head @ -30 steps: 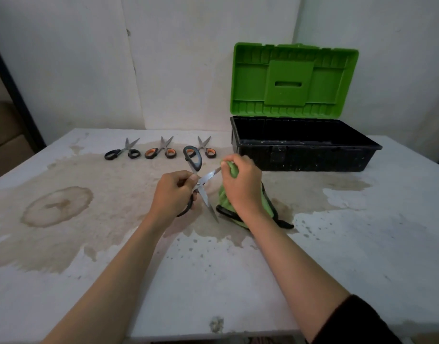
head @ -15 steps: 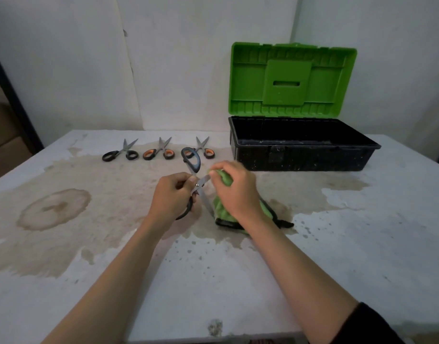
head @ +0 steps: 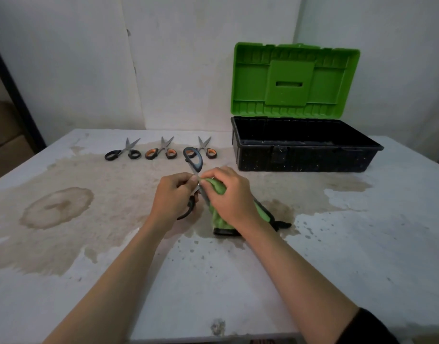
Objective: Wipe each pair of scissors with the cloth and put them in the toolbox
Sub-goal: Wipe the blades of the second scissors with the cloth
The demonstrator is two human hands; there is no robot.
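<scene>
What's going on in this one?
A person is wiping one pair of scissors. The left hand holds the grey-handled scissors with the blades spread, while the right hand grips the green cloth against a blade. Three other pairs lie in a row on the table, left of the open toolbox. Nothing shows inside it from this angle.

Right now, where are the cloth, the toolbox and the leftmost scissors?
cloth [head: 219,188]: head view, upper fold.
toolbox [head: 302,157]: head view, front wall.
leftmost scissors [head: 125,150]: head view, near the pivot.
</scene>
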